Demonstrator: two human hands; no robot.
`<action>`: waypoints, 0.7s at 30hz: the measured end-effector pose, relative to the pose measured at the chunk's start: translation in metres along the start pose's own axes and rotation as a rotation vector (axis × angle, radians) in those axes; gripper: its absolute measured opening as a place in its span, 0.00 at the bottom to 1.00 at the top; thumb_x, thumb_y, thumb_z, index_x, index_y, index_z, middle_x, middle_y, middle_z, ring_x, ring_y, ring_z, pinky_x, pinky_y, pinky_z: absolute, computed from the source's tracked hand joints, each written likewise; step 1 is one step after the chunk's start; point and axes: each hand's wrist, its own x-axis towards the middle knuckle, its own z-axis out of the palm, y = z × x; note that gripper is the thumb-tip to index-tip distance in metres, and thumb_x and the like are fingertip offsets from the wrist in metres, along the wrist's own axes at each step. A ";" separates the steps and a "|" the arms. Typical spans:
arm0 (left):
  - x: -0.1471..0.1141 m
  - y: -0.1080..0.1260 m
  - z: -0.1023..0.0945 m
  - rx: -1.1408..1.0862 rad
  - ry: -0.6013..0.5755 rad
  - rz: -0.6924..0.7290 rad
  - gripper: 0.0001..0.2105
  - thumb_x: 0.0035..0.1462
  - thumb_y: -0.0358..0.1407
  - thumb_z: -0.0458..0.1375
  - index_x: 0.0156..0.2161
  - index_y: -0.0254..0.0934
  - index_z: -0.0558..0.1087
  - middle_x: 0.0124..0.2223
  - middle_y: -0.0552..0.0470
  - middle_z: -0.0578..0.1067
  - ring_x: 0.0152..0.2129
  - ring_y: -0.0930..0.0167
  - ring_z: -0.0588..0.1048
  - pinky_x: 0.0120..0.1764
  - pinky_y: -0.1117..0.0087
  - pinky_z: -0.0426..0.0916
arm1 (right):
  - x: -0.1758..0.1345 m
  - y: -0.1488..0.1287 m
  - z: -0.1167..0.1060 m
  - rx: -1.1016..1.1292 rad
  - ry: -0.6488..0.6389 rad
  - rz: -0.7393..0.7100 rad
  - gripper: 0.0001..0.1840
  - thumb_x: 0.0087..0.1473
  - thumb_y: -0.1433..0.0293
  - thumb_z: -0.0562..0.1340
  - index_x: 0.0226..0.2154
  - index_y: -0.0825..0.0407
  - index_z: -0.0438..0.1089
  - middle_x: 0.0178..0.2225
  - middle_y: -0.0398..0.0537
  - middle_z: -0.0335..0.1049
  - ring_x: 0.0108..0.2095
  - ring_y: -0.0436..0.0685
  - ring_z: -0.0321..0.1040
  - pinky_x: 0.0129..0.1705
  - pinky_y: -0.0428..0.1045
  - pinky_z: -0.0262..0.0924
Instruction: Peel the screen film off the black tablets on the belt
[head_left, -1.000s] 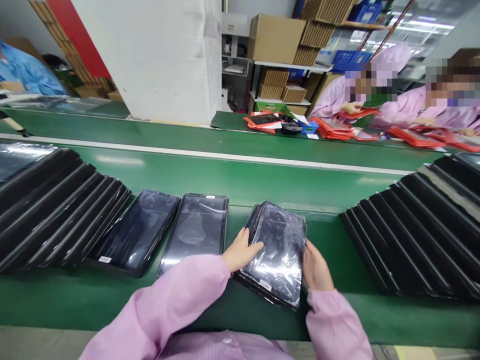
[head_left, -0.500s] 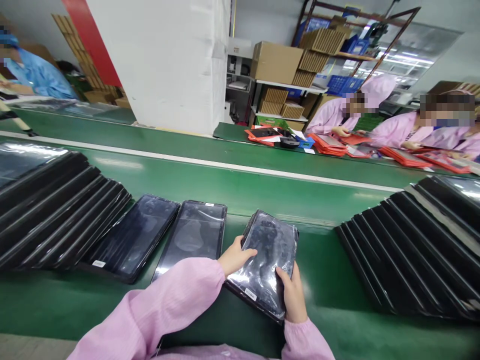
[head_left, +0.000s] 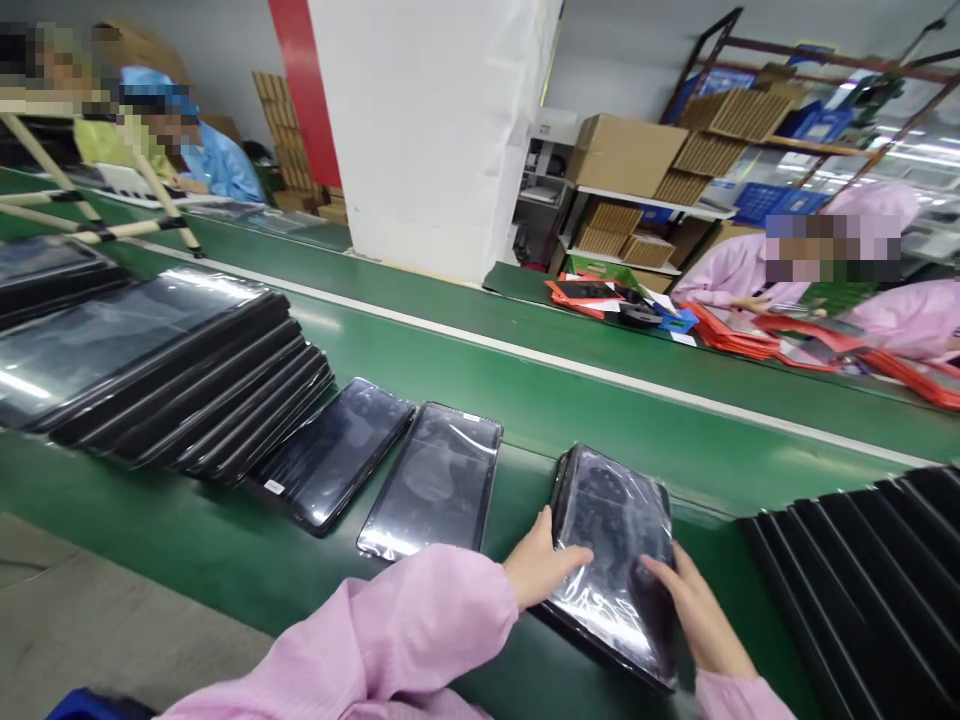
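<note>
A small stack of black tablets in clear film [head_left: 611,540] lies in front of me on the green bench. My left hand [head_left: 546,562] grips its left edge, thumb on the top tablet's screen. At the right edge my right hand [head_left: 694,600] is closed round the stack, its thumb also on top. The underside fingers of both hands are hidden. A single tablet with a white label at its top edge [head_left: 435,480] lies flat to the left. Beyond it, another tablet [head_left: 341,450] rests slightly turned, next to a slanted, fanned stack of tablets [head_left: 217,380].
Another fanned tablet stack [head_left: 870,570] stands at the right. Across the green bench [head_left: 540,420], co-workers in pink sit by orange sleeves [head_left: 731,335]; others in blue and yellow sit at the far left. A white pillar [head_left: 420,130] rises behind.
My view has swung left, so everything appears shifted right, and more of the left stacks shows. Both hands stay on the tablet stack.
</note>
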 end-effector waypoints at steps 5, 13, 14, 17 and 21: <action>-0.076 -0.009 -0.056 0.247 0.446 0.449 0.28 0.57 0.40 0.57 0.63 0.40 0.63 0.70 0.44 0.55 0.68 0.58 0.50 0.68 0.56 0.45 | 0.033 -0.076 0.042 -0.193 -0.131 -0.348 0.56 0.44 0.47 0.67 0.67 0.55 0.49 0.69 0.59 0.45 0.68 0.72 0.42 0.69 0.62 0.33; -0.115 -0.086 -0.114 -0.224 1.045 0.020 0.40 0.54 0.54 0.56 0.66 0.39 0.49 0.65 0.36 0.58 0.60 0.54 0.65 0.57 0.56 0.66 | 0.082 -0.164 0.233 -0.391 -0.740 -0.541 0.22 0.60 0.60 0.65 0.53 0.54 0.69 0.53 0.55 0.70 0.53 0.64 0.69 0.57 0.64 0.61; -0.113 -0.088 -0.110 -0.291 0.979 0.020 0.41 0.52 0.55 0.58 0.66 0.39 0.52 0.65 0.36 0.59 0.58 0.54 0.67 0.56 0.57 0.67 | 0.086 -0.167 0.245 -0.433 -0.790 -0.523 0.17 0.62 0.61 0.64 0.50 0.54 0.70 0.50 0.53 0.72 0.49 0.62 0.71 0.53 0.63 0.64; -0.106 -0.081 -0.096 -0.445 0.797 0.051 0.44 0.45 0.54 0.65 0.64 0.38 0.56 0.65 0.35 0.60 0.57 0.55 0.69 0.58 0.61 0.65 | 0.092 -0.175 0.257 -0.544 -0.905 -0.463 0.12 0.64 0.62 0.62 0.42 0.55 0.73 0.44 0.49 0.74 0.42 0.58 0.73 0.46 0.57 0.69; -0.100 -0.059 -0.097 -0.551 0.670 0.020 0.43 0.45 0.54 0.65 0.62 0.36 0.58 0.64 0.36 0.61 0.60 0.57 0.66 0.59 0.62 0.63 | 0.091 -0.187 0.232 -0.593 -0.964 -0.347 0.15 0.60 0.59 0.65 0.38 0.56 0.73 0.36 0.49 0.77 0.35 0.57 0.75 0.42 0.56 0.71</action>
